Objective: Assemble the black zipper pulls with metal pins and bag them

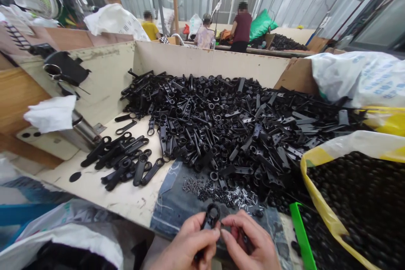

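Observation:
My left hand [186, 244] is closed on a black plastic part with a ring at its top end [211, 215], held upright at the near edge of the work table. My right hand [249, 242] is pinched beside the part, its fingertips meeting the left thumb at the part's side; what it pinches is too small to make out. Just beyond the hands lies a scatter of small metal screws [218, 192] on a dark cloth [177, 202]. A big heap of the same black parts [228, 122] fills the middle of the table.
A small row of sorted black parts [126, 160] lies left on the pale table top [95, 181]. A yellow-rimmed bag of small black pieces [363, 202] sits at right, a green plastic strip [300, 236] beside it. A metal flask with white cloth [72, 126] stands left. Three people work far behind.

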`<state>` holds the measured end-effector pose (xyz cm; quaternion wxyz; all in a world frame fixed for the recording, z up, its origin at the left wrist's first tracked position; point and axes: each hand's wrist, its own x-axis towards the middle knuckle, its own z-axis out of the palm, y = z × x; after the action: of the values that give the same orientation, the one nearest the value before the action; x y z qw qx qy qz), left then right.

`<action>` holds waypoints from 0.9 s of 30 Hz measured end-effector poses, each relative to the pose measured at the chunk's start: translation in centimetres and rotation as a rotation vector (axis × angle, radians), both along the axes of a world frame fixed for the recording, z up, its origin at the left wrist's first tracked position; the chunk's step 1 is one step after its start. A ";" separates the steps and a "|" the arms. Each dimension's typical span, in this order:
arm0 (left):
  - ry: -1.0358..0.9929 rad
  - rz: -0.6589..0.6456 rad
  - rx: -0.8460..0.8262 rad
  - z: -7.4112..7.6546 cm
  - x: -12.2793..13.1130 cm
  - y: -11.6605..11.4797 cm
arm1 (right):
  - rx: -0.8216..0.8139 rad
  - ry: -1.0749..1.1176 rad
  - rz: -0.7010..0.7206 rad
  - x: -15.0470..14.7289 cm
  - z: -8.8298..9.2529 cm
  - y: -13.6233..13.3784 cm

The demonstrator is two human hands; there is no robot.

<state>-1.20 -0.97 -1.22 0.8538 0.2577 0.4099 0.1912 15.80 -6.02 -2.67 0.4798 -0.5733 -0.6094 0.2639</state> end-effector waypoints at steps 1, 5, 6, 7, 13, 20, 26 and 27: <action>0.003 0.000 0.004 -0.1 -0.3 -0.1 | 0.004 -0.025 0.013 0.1 0.0 0.1; 0.060 0.011 0.130 -1.2 -2.0 -0.7 | 0.111 -0.160 0.094 0.2 0.6 0.7; 0.086 0.006 0.150 -1.6 -2.3 -0.9 | 0.155 -0.192 0.110 0.1 0.8 1.0; 0.119 0.000 0.152 -2.1 -2.5 -1.1 | 0.195 -0.220 0.123 0.0 0.9 1.3; 0.215 0.000 0.183 -4.3 -2.2 -2.0 | 0.263 -0.336 0.130 -1.0 1.0 2.1; 0.487 -0.037 0.442 -4.6 -2.7 -2.3 | 0.206 -0.274 0.088 -1.4 0.7 1.7; 0.647 -0.007 0.663 -2.2 -2.5 -2.2 | 0.145 -0.215 0.069 -2.1 -0.3 1.0; 0.658 -0.008 0.683 -2.0 -2.4 -2.1 | 0.154 -0.219 0.066 -2.2 -0.7 0.8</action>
<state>-3.61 -3.10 -3.22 0.5460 0.5722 0.5711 0.2198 13.56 -5.20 -3.40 0.4442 -0.5396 -0.6953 0.1678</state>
